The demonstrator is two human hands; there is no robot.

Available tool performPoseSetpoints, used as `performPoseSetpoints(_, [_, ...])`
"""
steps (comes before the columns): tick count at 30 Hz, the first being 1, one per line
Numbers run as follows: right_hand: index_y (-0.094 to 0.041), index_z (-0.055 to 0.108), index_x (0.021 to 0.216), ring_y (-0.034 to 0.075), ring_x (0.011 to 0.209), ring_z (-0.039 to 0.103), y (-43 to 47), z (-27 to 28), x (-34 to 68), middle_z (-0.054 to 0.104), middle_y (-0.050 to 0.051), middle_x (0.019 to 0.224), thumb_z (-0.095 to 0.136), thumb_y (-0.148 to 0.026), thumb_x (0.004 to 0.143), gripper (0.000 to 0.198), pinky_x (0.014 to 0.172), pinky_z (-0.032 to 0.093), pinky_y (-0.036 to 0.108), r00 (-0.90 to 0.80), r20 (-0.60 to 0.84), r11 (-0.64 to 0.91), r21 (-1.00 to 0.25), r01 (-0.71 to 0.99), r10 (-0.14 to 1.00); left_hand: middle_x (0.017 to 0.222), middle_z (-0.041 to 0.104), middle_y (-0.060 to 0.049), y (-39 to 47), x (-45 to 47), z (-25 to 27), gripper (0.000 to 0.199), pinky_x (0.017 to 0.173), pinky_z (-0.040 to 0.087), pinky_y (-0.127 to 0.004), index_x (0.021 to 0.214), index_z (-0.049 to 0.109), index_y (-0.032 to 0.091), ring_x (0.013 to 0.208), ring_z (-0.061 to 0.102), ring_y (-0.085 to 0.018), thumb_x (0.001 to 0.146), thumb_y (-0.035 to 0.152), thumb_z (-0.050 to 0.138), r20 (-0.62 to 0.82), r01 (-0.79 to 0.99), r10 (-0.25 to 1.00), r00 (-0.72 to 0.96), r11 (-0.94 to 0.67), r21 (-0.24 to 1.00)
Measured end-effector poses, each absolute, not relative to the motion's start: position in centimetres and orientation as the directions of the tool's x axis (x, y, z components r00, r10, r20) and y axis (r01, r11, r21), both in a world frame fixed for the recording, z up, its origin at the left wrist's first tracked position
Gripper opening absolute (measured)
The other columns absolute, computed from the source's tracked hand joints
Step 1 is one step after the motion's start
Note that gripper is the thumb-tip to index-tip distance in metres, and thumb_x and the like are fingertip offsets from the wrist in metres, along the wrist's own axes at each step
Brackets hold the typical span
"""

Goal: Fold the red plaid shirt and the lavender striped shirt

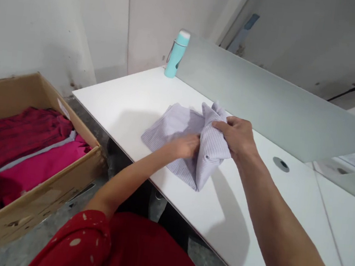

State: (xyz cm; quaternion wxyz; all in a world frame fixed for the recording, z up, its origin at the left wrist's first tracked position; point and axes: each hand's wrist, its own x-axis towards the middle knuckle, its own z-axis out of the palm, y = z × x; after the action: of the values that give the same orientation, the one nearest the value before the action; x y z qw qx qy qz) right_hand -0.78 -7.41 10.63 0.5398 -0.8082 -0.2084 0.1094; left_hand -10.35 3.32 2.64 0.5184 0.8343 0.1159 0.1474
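A pale lilac striped shirt (178, 126) lies partly on the white table, with one side lifted and folded over toward the right. A small button shows on the raised part. My right hand (237, 133) grips the top of that raised part, thumb on the near face and the other fingers behind the cloth. Under the fold, my left hand (187, 147) is curled against the fabric, its fingertips partly hidden by it.
The white table (130, 93) carries a turquoise bottle (176, 56) at its far corner. A frosted partition (249, 90) runs along the back edge, near a round cable hole (281, 164). An open cardboard box (59, 183) with folded clothes (37, 168) stands at the left.
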Motion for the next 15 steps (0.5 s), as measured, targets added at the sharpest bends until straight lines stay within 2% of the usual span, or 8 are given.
performPoseSetpoints(2, [-0.024, 0.046, 0.060, 0.011, 0.049, 0.038, -7.3, 10.7, -1.0, 0.039, -0.004, 0.053, 0.074, -0.024, 0.059, 0.028, 0.042, 0.028, 0.025, 0.882, 0.046, -0.306, -0.928, 0.211, 0.468, 0.125, 0.070, -0.016, 5.3, -12.5, 3.0, 0.017, 0.118, 0.046, -0.045, 0.105, 0.073, 0.017, 0.132, 0.060, -0.034, 0.093, 0.013, 0.060, 0.141, 0.099, 0.334, 0.932, -0.609, 0.787])
performPoseSetpoints(4, [-0.024, 0.044, 0.060, 0.011, 0.050, 0.039, -6.7, 10.4, -1.4, 0.038, -0.004, 0.053, 0.075, -0.024, 0.061, 0.031, 0.042, 0.029, 0.025, 0.863, 0.037, -0.290, -0.934, 0.210, 0.504, 0.141, 0.061, -0.021, 7.4, -14.8, 3.3, 0.026, 0.120, 0.044, -0.048, 0.120, 0.068, 0.013, 0.141, 0.052, -0.036, 0.100, 0.022, 0.054, 0.122, 0.317, 0.487, 0.865, -0.717, 0.621])
performPoseSetpoints(6, [-0.024, 0.043, 0.061, 0.012, 0.052, 0.041, -5.8, 10.0, -1.8, 0.039, -0.003, 0.055, 0.073, -0.023, 0.064, 0.030, 0.044, 0.031, 0.026, 0.852, 0.022, -0.295, -0.933, 0.205, 0.523, 0.144, 0.058, -0.024, 8.8, -16.6, 3.4, 0.037, 0.116, 0.046, -0.049, 0.128, 0.063, 0.011, 0.139, 0.053, -0.038, 0.105, 0.036, 0.050, 0.052, 0.530, 0.637, 0.769, -0.682, 0.504])
performPoseSetpoints(7, [-0.024, 0.043, 0.062, 0.012, 0.052, 0.041, -5.3, 9.8, -2.0, 0.039, -0.003, 0.056, 0.071, -0.022, 0.065, 0.028, 0.045, 0.031, 0.026, 0.852, 0.012, -0.303, -0.932, 0.199, 0.523, 0.141, 0.059, -0.023, 9.3, -17.2, 3.4, 0.041, 0.114, 0.047, -0.048, 0.130, 0.062, 0.011, 0.136, 0.056, -0.037, 0.106, 0.041, 0.047, 0.007, 0.580, 0.664, 0.748, -0.658, 0.481])
performPoseSetpoints(10, [-0.024, 0.040, 0.062, 0.011, 0.052, 0.037, -3.4, 9.2, -2.2, 0.035, -0.005, 0.056, 0.067, -0.019, 0.067, 0.028, 0.047, 0.028, 0.026, 0.867, 0.032, -0.314, -0.925, 0.214, 0.498, 0.133, 0.065, -0.020, 9.7, -17.8, 3.1, 0.042, 0.112, 0.047, -0.043, 0.131, 0.061, 0.012, 0.127, 0.063, -0.033, 0.107, 0.040, 0.042, -0.064, 0.568, 0.625, 0.778, -0.655, 0.498])
performPoseSetpoints(12, [-0.024, 0.041, 0.062, 0.012, 0.054, 0.036, -2.1, 8.6, -2.2, 0.036, -0.005, 0.056, 0.065, -0.020, 0.067, 0.025, 0.050, 0.030, 0.026, 0.870, 0.122, -0.328, -0.894, 0.304, 0.477, 0.133, 0.066, -0.019, 9.7, -17.7, 2.9, 0.041, 0.112, 0.047, -0.042, 0.133, 0.060, 0.012, 0.128, 0.064, -0.032, 0.107, 0.037, 0.042, -0.060, 0.537, 0.607, 0.792, -0.648, 0.541])
performPoseSetpoints(15, [-0.022, 0.052, 0.063, 0.016, 0.062, 0.048, -0.1, 7.0, -2.6, 0.051, 0.000, 0.061, 0.065, -0.022, 0.068, 0.013, 0.061, 0.040, 0.030, 0.823, 0.247, -0.399, -0.780, 0.482, 0.511, 0.138, 0.067, -0.019, 10.1, -17.7, 2.6, 0.043, 0.113, 0.046, -0.041, 0.137, 0.058, 0.014, 0.134, 0.062, -0.032, 0.107, 0.038, 0.041, -0.056, 0.491, 0.609, 0.791, -0.578, 0.651])
